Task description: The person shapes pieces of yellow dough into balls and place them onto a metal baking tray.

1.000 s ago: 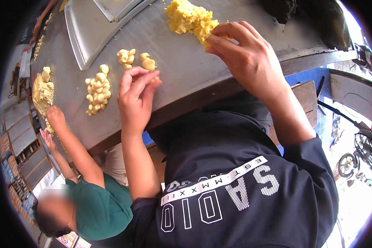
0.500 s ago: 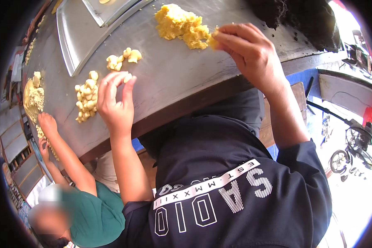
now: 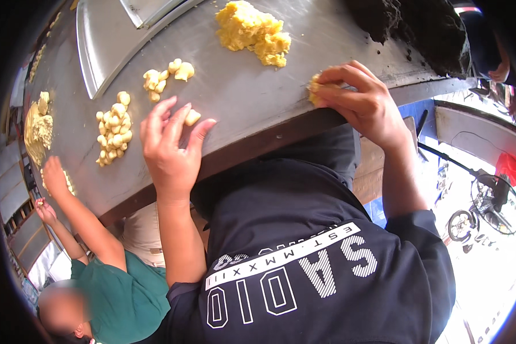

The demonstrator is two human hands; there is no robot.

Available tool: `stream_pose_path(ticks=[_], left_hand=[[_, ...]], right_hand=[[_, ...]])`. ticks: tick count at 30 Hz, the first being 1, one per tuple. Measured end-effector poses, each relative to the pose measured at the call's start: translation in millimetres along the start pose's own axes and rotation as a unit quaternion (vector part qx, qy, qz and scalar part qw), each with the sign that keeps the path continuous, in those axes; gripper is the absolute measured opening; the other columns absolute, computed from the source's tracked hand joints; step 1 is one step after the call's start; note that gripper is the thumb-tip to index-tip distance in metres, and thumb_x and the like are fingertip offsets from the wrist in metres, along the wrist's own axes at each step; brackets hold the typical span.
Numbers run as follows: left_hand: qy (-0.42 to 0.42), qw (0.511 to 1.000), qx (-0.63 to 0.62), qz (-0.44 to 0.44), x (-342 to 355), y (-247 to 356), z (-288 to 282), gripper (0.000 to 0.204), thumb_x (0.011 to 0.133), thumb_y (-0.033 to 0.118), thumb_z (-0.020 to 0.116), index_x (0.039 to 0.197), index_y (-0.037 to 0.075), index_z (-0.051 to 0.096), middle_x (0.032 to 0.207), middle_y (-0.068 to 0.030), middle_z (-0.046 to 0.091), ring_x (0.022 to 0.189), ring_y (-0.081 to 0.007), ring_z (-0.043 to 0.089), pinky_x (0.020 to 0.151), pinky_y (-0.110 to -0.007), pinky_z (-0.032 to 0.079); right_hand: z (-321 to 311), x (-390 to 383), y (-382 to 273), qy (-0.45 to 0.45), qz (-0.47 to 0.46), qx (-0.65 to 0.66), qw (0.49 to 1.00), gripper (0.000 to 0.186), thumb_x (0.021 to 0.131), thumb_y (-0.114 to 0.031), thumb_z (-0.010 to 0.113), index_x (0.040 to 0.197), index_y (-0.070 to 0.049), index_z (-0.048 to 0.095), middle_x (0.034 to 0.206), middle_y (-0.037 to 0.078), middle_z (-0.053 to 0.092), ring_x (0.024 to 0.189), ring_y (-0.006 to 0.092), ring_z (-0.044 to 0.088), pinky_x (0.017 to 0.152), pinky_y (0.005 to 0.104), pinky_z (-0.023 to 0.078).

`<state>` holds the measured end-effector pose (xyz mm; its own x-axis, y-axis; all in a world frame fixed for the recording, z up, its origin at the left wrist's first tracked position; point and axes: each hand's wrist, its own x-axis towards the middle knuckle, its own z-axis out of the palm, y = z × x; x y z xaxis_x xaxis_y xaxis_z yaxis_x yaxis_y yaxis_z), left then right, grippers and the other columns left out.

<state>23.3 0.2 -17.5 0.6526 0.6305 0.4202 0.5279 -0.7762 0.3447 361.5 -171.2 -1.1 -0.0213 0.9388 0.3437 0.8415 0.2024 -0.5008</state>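
Note:
My left hand [image 3: 173,150] is just above the metal table's near edge. A small pale piece of dough [image 3: 192,117] sits at its index fingertip, next to the thumb. My right hand [image 3: 361,100] pinches a bit of moist yellow filling [image 3: 315,90] close to the table's edge. A larger mound of yellow filling [image 3: 252,31] lies beyond it on the table. Left of my left hand is a pile of small pale dough balls [image 3: 114,131]. Several more dough lumps [image 3: 169,76] lie just past my fingers.
Metal trays [image 3: 106,46] rest on the metal table [image 3: 212,109] at the far left. A dark bag-like thing [image 3: 413,34] covers the right corner. At left, a co-worker in a green shirt [image 3: 129,295] works near a big dough mass [image 3: 39,132].
My right hand has drawn away from the yellow mound toward the table edge with a bit of filling. My left hand has moved slightly right, its thumb more apart. The co-worker's hands have shifted.

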Motion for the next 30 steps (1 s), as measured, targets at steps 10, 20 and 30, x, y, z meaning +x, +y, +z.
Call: stream_pose_path(ticks=[10, 20, 30], left_hand=[[0.019, 0.794, -0.526, -0.304, -4, -4, -13, 0.023, 0.102, -0.009, 0.083, 0.124, -0.004, 0.080, 0.138, -0.0125, 0.073, 0.117, -0.0193, 0.077, 0.104, -0.033, 0.064], [-0.020, 0.995, -0.096, -0.028, -8, -8, 1, 0.022, 0.100, 0.011, 0.087, 0.122, 0.006, 0.083, 0.122, -0.0069, 0.079, 0.101, -0.0295, 0.074, 0.091, -0.043, 0.061], [0.018, 0.996, -0.072, -0.054, -7, 5, 5, 0.027, 0.092, 0.008, 0.095, 0.116, 0.006, 0.085, 0.114, -0.0052, 0.086, 0.098, -0.0261, 0.075, 0.089, -0.040, 0.062]], right_hand=[[-10, -4, -2, 0.027, 0.008, 0.017, 0.999, 0.024, 0.091, -0.005, 0.089, 0.114, -0.011, 0.089, 0.115, 0.007, 0.080, 0.104, 0.0295, 0.077, 0.090, 0.0425, 0.065], [15, 14, 6, 0.069, 0.028, -0.037, 0.997, 0.018, 0.092, -0.007, 0.087, 0.110, -0.011, 0.088, 0.119, 0.006, 0.080, 0.109, 0.0303, 0.076, 0.096, 0.0438, 0.064], [42, 26, -25, 0.086, 0.057, -0.004, 0.995, 0.027, 0.090, -0.012, 0.091, 0.115, -0.009, 0.081, 0.126, 0.009, 0.076, 0.113, 0.0328, 0.075, 0.098, 0.0449, 0.064]])
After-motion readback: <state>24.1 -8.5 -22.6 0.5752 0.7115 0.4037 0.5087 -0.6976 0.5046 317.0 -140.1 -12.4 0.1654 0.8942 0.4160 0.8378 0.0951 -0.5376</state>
